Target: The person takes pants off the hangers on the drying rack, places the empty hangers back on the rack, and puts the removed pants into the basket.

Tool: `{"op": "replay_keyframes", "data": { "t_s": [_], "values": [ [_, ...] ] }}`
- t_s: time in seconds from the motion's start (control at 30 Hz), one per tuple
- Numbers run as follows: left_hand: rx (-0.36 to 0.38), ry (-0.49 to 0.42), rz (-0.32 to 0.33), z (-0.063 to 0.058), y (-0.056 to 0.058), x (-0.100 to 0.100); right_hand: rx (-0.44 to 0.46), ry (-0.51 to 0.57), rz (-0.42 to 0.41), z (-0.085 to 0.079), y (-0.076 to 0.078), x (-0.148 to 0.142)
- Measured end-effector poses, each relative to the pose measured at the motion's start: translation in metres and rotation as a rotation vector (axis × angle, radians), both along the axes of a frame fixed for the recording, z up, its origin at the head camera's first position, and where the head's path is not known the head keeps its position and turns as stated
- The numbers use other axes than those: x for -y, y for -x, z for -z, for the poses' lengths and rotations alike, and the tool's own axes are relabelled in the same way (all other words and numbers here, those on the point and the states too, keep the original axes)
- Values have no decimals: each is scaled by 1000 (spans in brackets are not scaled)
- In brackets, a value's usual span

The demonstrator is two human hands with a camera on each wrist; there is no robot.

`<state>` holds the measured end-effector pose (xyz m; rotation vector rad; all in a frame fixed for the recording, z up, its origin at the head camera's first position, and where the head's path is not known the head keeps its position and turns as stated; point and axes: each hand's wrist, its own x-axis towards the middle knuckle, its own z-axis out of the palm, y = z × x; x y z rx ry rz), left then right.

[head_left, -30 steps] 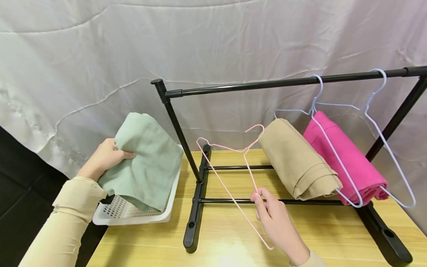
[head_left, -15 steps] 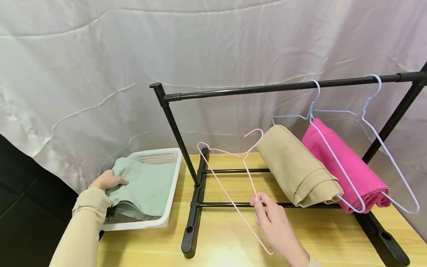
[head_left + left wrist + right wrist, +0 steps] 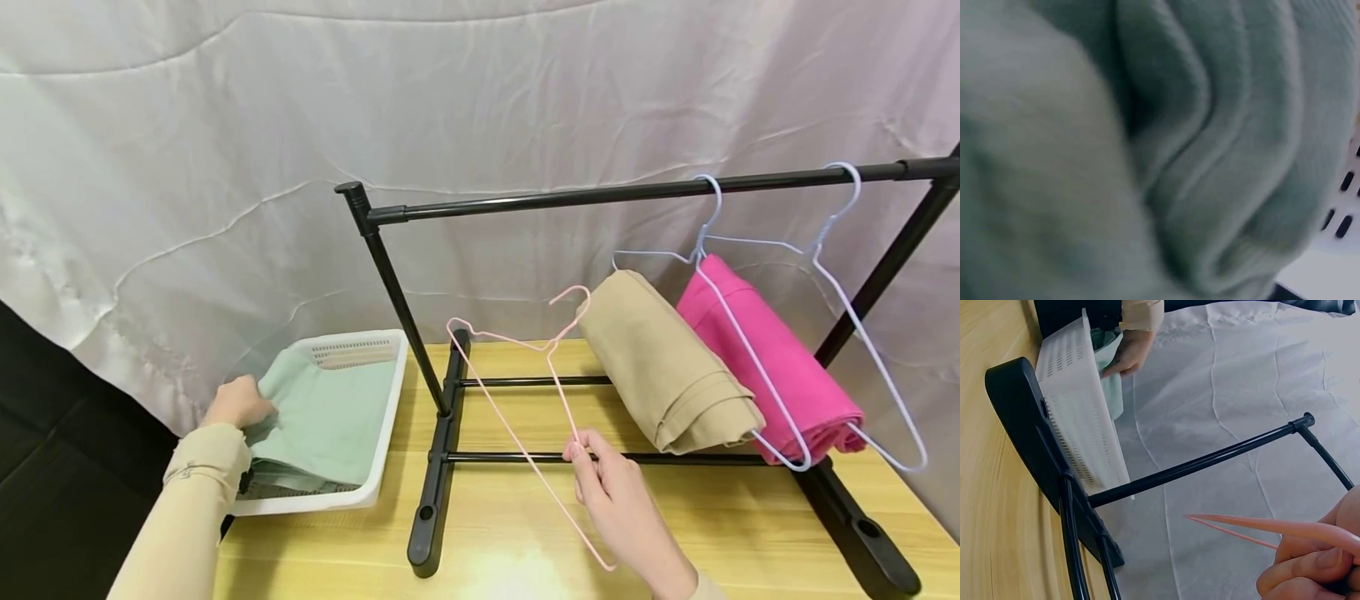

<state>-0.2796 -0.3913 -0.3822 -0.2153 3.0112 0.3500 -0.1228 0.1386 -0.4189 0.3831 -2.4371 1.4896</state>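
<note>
A folded pale green garment [image 3: 322,408] lies in the white plastic basket [image 3: 372,496] on the left in the head view. My left hand [image 3: 238,402] is at the garment's left edge, its fingers bent down onto the fabric. Seen from the right wrist, the fingers of the left hand [image 3: 1130,357] pinch that edge by the basket's rim. Soft green folds [image 3: 1235,131] fill most of the left wrist view. My right hand [image 3: 618,500] holds a pink wire hanger [image 3: 517,440] by its side, hook upward, with nothing hung on it.
A black clothes rack [image 3: 540,200] stands on the wooden table [image 3: 337,558]. Blue hangers on its rail carry a tan folded garment [image 3: 671,367] and a magenta folded garment [image 3: 772,358]. A pale curtain [image 3: 450,92] hangs behind.
The green garment has come down from above the basket and now lies in it. The left hand has lowered with it, then shifted slightly left. The right hand keeps the hanger nearly still.
</note>
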Motion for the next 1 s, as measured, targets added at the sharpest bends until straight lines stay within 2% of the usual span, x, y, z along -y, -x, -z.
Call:
{"op": "replay_keyframes", "data": {
  "t_s": [0.17,0.37,0.53,0.67,0.8,1.0],
  "values": [
    [-49,-11,-1,-11,-3,-5,-11,-1,-2,-3,0,2],
    [-73,-41,14,-27,0,-22,-19,-10,2,-5,-1,3],
    [-223,-117,86,-38,7,-49,-13,-28,8,-7,-1,4],
    [-369,-225,153,-48,12,-77,-21,-32,20,-10,-1,3],
    [-477,-352,206,-55,17,-107,-13,-28,32,-12,-1,2],
    [-531,-622,247,-64,20,-152,-11,-30,36,-15,-2,0]
  ]
}}
